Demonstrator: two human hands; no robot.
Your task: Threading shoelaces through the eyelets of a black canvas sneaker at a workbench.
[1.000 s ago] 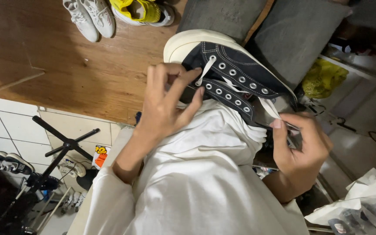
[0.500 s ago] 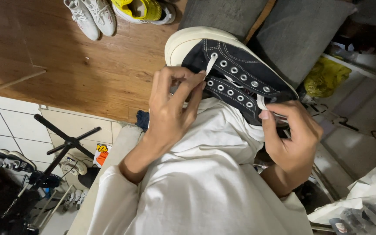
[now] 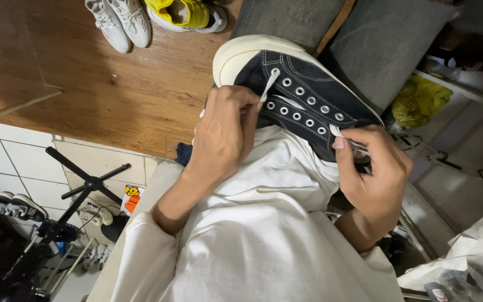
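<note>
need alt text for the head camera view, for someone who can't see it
A black high-top shoe lies on a lap in white cloth. The left hand pinches a white lace near the toe; the right hand grips the ankle end. More shoes sit on the wooden floor.

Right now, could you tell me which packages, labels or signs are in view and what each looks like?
Card: on the tiled floor at lower left, small, white with orange and yellow print.
Yellow bag: right of the black shoe, crumpled.
Clear wrappers: bottom right corner, pale and rumpled.
</note>
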